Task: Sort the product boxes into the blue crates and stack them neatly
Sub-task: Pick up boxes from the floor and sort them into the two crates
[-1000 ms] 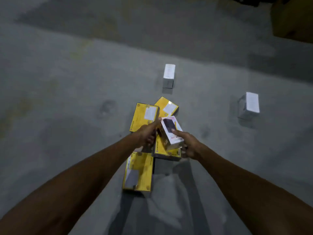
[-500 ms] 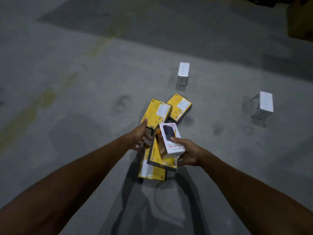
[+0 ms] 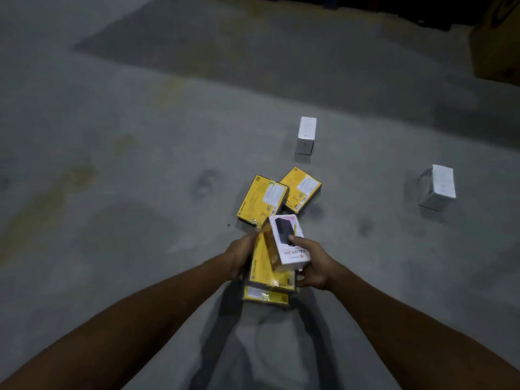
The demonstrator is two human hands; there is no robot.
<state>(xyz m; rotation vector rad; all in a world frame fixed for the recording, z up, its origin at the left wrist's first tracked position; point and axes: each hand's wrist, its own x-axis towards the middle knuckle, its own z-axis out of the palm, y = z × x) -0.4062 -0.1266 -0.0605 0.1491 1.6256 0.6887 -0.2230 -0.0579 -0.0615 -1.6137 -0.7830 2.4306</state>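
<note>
Holding a small stack low over the grey concrete floor (image 3: pixel 140 164), you have both hands at mid-frame.

Your right hand (image 3: pixel 312 266) grasps the white cardboard box with a dark product picture (image 3: pixel 285 240) — thumb laid on its printed face, fingers curled under from the right. That box sits tilted on top of a flat yellow cardboard box (image 3: pixel 267 273).

Your left hand (image 3: pixel 242 257) is against the left edge of this pair. It is motion-blurred, so it cannot be told whether the fingers close round the yellow box or only press it.

A second yellow box (image 3: pixel 266 296) shows just below the held pair. Whether it lies on the floor or belongs to the stack cannot be told.

On the floor just beyond your hands are two labelled yellow boxes. The left labelled box (image 3: pixel 263 202) overlaps the edge of the right labelled box (image 3: pixel 301 190) in this view.

Farther off, an upright plain white box (image 3: pixel 306 135) stands alone. A tilted plain white box (image 3: pixel 437 187) sits well apart to the right.

At the top right corner is a dim brown cardboard carton (image 3: pixel 498 52), cut off by the frame edge.
</note>
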